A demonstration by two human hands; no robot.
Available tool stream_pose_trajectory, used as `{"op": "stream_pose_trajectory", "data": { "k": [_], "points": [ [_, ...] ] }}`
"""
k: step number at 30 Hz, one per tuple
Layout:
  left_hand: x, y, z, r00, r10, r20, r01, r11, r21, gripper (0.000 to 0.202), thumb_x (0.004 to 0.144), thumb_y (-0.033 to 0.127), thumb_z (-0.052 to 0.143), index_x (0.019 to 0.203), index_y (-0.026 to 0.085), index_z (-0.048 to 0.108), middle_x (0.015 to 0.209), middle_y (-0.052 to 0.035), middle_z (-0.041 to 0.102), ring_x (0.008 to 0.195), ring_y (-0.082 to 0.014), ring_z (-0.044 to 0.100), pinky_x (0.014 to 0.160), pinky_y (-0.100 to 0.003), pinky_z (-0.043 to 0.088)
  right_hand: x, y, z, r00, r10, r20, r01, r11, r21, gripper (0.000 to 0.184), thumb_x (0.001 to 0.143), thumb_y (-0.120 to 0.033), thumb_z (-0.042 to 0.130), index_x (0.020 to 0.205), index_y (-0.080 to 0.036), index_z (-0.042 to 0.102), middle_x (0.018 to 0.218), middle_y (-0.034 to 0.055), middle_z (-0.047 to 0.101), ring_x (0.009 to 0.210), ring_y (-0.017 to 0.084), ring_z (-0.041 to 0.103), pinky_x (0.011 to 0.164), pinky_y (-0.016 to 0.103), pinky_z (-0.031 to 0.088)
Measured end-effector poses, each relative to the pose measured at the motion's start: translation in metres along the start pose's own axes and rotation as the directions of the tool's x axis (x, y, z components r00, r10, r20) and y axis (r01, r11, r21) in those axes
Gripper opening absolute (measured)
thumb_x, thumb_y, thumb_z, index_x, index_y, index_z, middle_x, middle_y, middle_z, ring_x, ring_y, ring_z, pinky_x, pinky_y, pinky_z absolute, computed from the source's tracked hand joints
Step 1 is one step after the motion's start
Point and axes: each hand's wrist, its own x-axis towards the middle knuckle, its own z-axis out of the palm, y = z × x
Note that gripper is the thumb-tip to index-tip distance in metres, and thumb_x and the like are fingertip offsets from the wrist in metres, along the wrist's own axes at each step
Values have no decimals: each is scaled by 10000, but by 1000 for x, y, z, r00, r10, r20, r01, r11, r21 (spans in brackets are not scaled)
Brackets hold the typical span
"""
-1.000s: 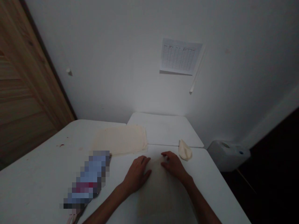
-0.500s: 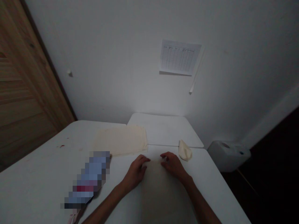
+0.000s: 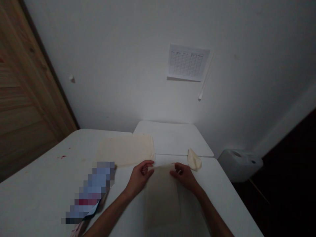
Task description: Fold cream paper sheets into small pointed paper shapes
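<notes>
A pale cloth (image 3: 161, 197) lies on the white table (image 3: 44, 184) right in front of me. My left hand (image 3: 139, 176) pinches its far left corner. At the far right corner my right hand (image 3: 184, 174) pinches the same edge. The far edge of the cloth is lifted slightly off the table between the two hands.
A stack of cream cloths (image 3: 125, 149) lies beyond my left hand. A small crumpled cream piece (image 3: 194, 159) sits just past my right hand. A blurred flat object (image 3: 90, 192) lies at the left. A second white table (image 3: 172, 138) meets the wall, and a white container (image 3: 240, 163) stands at right.
Both hands went from lying flat on the cloth to pinching its far corners. The far edge of the cloth has lifted off the table.
</notes>
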Motion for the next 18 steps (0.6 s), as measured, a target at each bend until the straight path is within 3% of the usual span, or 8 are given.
{"op": "stream_pose_trajectory", "data": {
  "k": [2, 4, 7, 9, 11, 13, 16, 18],
  "points": [
    [1, 14, -3, 999, 21, -50, -23, 999, -43, 322, 742, 340, 691, 1003, 154, 657, 799, -12, 653, 586, -106, 525, 537, -208, 413, 0, -4, -4, 1000, -14, 9, 14, 1000, 28, 237, 813, -386, 642, 758, -162, 700, 619, -17, 615, 554, 122, 532, 523, 220, 411],
    [2, 28, -6, 996, 54, -71, -60, 994, -87, 315, 759, 346, 689, 1012, 162, 652, 821, -18, 661, 620, -118, 561, 564, -218, 450, -1, -10, -8, 1000, -7, -17, 7, 1000, 30, 304, 818, -419, 641, 664, -159, 676, 560, -19, 587, 517, 118, 514, 488, 216, 390],
    [2, 46, -11, 987, 160, -20, -161, 981, -109, 346, 784, 336, 681, 1084, 169, 631, 965, -70, 697, 881, -192, 648, 796, -314, 519, -4, -23, -15, 996, -16, -84, 22, 997, 69, 315, 836, -447, 626, 715, -166, 699, 648, 21, 663, 580, 148, 583, 532, 239, 453],
    [-1, 53, -16, 965, 254, 61, -255, 967, 18, 332, 800, 316, 674, 1107, 194, 641, 1066, -82, 696, 961, -210, 642, 878, -370, 509, -8, -31, -19, 983, -86, -164, 107, 987, 124, 229, 808, -409, 671, 822, -189, 734, 792, 61, 724, 700, 190, 650, 616, 280, 512],
    [-6, 53, -23, 916, 370, 155, -390, 913, 123, 239, 839, 283, 627, 1061, 207, 673, 1086, -87, 698, 1007, -223, 637, 915, -404, 499, -15, -37, -23, 959, -162, -233, 192, 975, 112, 184, 761, -369, 722, 865, -219, 742, 823, 65, 735, 737, 207, 670, 646, 307, 537],
    [-15, 46, -30, 844, 476, 245, -520, 838, 164, 214, 878, 216, 528, 1021, 214, 687, 1079, -92, 703, 1041, -229, 632, 908, -413, 509, -25, -39, -25, 931, -270, -246, 294, 954, 65, 112, 808, -303, 670, 869, -244, 744, 858, 61, 740, 789, 211, 677, 705, 339, 547],
    [-38, 29, -36, 737, 568, 366, -665, 706, 244, 367, 863, 97, 429, 1131, 241, 635, 1108, -76, 701, 1089, -217, 620, 920, -412, 512, -47, -32, -21, 900, -414, -138, 414, 910, -33, 189, 863, -195, 586, 943, -279, 735, 918, 41, 745, 817, 198, 666, 729, 356, 544],
    [-58, 17, -37, 684, 569, 457, -722, 617, 312, 437, 851, 65, 431, 1204, 266, 590, 1163, -64, 685, 1120, -216, 610, 953, -418, 497, -66, -23, -16, 898, -436, -63, 429, 897, -105, 243, 878, -149, 555, 958, -299, 729, 954, 29, 743, 814, 190, 654, 727, 356, 543]
  ]
}}
